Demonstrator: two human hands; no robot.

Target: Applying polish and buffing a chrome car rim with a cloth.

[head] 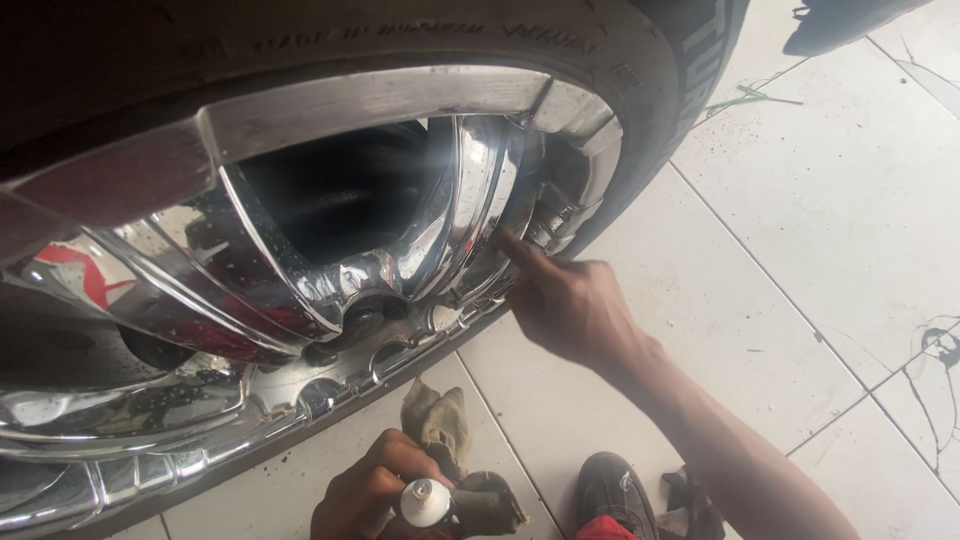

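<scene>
Two hands, right hand [570, 305] forefinger out on chrome rim [380, 100], left hand [375, 495] fingers gripping tube [428, 502] w/ rag [440, 425], white tile floor [820, 210]

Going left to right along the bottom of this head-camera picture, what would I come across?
Shiny chrome wheel rim → left hand holding a small white-capped tube → crumpled brown rag → dark shoe toe → right forearm → cracked white floor tile.

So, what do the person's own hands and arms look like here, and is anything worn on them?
Both hands are bare: no gloves, rings or watch show. The right hand continues into a long bare forearm with no sleeve in view. The left hand is seen only to the wrist at the picture's lower edge, so any sleeve there cannot be told. No markings are visible on the fingers.
</scene>
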